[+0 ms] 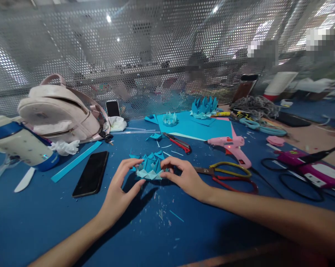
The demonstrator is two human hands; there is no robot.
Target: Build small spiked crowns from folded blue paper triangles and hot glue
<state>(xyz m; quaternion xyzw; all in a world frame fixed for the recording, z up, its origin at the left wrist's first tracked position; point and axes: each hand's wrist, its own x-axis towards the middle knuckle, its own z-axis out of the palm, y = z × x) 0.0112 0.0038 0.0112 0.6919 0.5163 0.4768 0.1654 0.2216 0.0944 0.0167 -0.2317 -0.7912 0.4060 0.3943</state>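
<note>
A ring of folded blue paper [149, 173], pale blue at its base with darker pointed tips, sits upright on the blue table between my hands. My left hand [123, 180] is at its left side, thumb in front and fingers behind, spread apart; whether the fingertips press on the paper I cannot tell. Bent fingers and thumb of my right hand [185, 176] pinch the ring's right edge. Just beyond lie a small folded blue piece [155, 137] and a red box cutter [178, 143]. Scissors [231, 174] with yellow and red handles lie beside my right hand.
A pink glue gun [231, 145] with a cord lies right. Blue sheets [181, 128] bear a small paper ring [170, 119] and a taller one [203, 107]. Left are a phone [91, 174], blue strip [76, 161], tumbler [23, 144] and backpack [59, 111]. Perforated metal stands behind.
</note>
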